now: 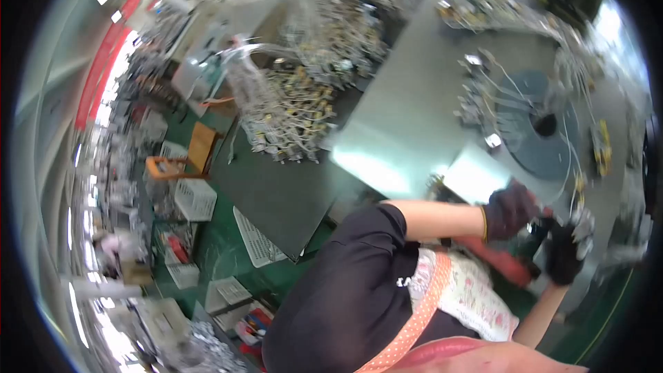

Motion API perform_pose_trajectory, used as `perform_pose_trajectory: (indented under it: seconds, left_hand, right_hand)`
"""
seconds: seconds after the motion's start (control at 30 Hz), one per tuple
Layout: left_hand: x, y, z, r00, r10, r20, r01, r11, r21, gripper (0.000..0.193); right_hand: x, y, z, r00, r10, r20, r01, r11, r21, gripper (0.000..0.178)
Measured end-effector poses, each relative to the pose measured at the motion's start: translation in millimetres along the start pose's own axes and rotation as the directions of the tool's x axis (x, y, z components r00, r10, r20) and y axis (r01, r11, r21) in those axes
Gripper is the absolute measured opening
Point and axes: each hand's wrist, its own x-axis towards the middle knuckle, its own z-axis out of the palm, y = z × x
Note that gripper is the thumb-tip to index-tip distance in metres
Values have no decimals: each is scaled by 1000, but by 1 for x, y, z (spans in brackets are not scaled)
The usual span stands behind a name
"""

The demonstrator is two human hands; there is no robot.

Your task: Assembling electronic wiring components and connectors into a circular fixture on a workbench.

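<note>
My left hand (pixel 510 211), in a dark glove, is closed with its fingertips pinched, close to my right hand. What it pinches is blurred; small dark and red bits show between the hands. The dark-gloved right hand (pixel 565 252) is curled around a silvery-white piece like a cable connector (pixel 584 226). Thin white cables (pixel 572 159) run from near it up onto a round blue-grey disc (pixel 514 141) with a dark centre. Cable ends with pale connectors (pixel 472 100) lie along the disc's left rim, and yellow-marked ones (pixel 602 148) at its right.
The disc rests on a grey metal table (pixel 407 97), with a white sheet (pixel 476 174) at its near edge. Left of it, a dark table (pixel 269 193) bears bundled cables (pixel 286 114). A wooden chair (pixel 197 152) and white baskets (pixel 195 200) stand farther left. A blurred red object (pixel 501 262) shows below my hands.
</note>
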Motion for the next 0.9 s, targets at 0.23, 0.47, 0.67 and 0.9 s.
perform_pose_trajectory:
  seconds: [0.23, 0.47, 0.67, 0.9]
  left_hand:
    - [5, -40, -120, 999, -37, 26, 45, 845, -533, 47]
    - [2, -131, -140, 985, -120, 125, 21, 801, 598, 26]
    - [7, -97, -99, 907, 231, -353, 82, 724, 685, 33]
    - [-10, -56, -68, 913, 300, -276, -81, 796, 599, 36]
  right_hand:
    - [26, -56, 34, 965, -55, 255, -15, 965, 263, 59]
    - [26, -72, 97, 773, -138, 619, 619, 376, -689, 29]
    - [34, -72, 112, 746, -98, 659, 663, 199, -721, 32]
    - [15, -34, 123, 887, -161, 433, 455, 463, -761, 66]
